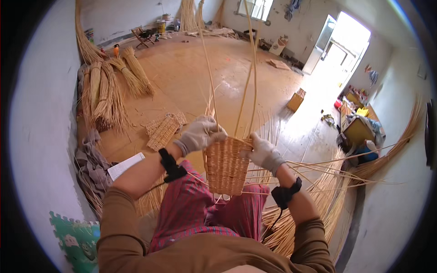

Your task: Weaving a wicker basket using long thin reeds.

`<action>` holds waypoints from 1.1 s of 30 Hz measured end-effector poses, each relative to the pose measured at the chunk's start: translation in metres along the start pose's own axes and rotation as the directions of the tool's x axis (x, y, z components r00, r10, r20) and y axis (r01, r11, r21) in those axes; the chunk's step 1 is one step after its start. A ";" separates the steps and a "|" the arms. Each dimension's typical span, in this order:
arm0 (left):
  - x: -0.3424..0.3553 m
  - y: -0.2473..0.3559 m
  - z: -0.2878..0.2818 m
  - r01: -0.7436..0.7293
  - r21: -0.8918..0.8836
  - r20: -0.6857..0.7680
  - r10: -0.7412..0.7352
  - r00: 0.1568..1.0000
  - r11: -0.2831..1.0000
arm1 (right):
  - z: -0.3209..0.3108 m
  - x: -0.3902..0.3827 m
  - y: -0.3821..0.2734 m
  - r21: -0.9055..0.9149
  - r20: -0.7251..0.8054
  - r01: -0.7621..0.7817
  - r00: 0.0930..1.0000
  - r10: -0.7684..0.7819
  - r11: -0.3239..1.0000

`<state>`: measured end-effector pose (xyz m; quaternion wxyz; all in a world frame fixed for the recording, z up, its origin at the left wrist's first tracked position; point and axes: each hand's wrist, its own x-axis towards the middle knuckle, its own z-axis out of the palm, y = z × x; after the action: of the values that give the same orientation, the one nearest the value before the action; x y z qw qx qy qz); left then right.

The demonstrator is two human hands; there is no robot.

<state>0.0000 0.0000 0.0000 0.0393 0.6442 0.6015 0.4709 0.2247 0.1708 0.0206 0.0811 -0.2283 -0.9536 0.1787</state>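
Between my knees a woven wicker basket (226,168), tall and narrow, stands partly finished at its rim, with long willow rods (255,82) rising from its top and others sticking out sideways. My left hand (200,134), in a pale work glove, is closed at the basket's upper left corner. At the upper right corner my right hand (265,154), gloved alike, grips the edge with the thumb on the near face. Some fingertips of both hands are hidden behind the weave and the rods. Black straps circle both my wrists.
Finished woven panels (165,132) lie on the floor ahead to the left, near bundles of rods (102,95) along the wall. Loose rods (314,195) spread at my right. A small wooden box (296,100) stands toward the open door (321,43). White paper (126,166) lies by my left forearm.
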 end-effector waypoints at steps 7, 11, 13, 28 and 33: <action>0.009 0.009 -0.016 0.329 0.024 0.453 -0.304 0.838 0.944 | 0.014 -0.010 -0.011 0.024 0.075 0.044 0.996 -0.046 0.999; 0.007 0.021 -0.009 0.455 -0.108 0.429 -0.371 0.823 0.884 | 0.017 -0.005 -0.016 0.008 0.017 0.072 0.997 -0.072 0.997; 0.007 0.020 -0.003 0.514 -0.151 0.427 -0.414 0.804 0.844 | 0.025 -0.013 -0.014 -0.069 -0.277 0.173 0.943 -0.185 0.983; 0.007 0.027 -0.006 0.533 -0.021 0.405 -0.480 0.778 0.846 | 0.073 -0.038 0.001 0.987 -0.074 0.133 0.885 0.460 -0.096; 0.006 0.029 -0.001 0.530 0.041 0.372 -0.505 0.779 0.847 | 0.069 -0.057 -0.036 0.928 -0.374 0.335 0.827 0.420 0.166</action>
<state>0.0199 -0.0035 0.0224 0.3005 0.5289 0.7209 0.3321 0.2444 0.0930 -0.0336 0.4779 -0.1898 -0.5269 0.6768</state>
